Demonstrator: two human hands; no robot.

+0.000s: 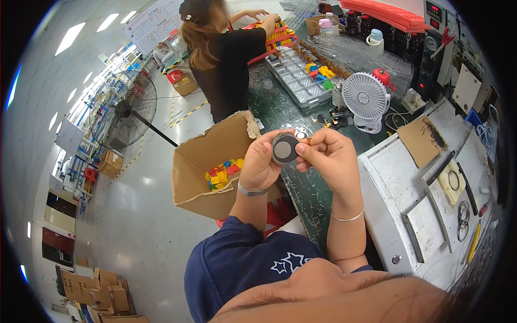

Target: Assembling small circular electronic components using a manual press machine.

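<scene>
My left hand [256, 168] is closed round the edge of a round, flat disc [284, 149] with a dark rim and a grey centre, held up over the bench. Close at its right, my right hand [335, 159] pinches a small orange-brown strip [308, 141]. Whether that strip is joined to the disc I cannot tell. Just beyond my fingers, small white and silvery round pieces [301, 133] lie on the dark green bench [312, 196]. Small black parts [336, 121] rest farther right, near the white desk fan.
An open cardboard box [188, 185] holding red, yellow and blue pieces stands left of the bench. A compartment tray [293, 81] and a white desk fan [366, 97] are farther back. A white machine [393, 199] borders the right. A co-worker in black [223, 75] handles yellow-and-red parts at far left.
</scene>
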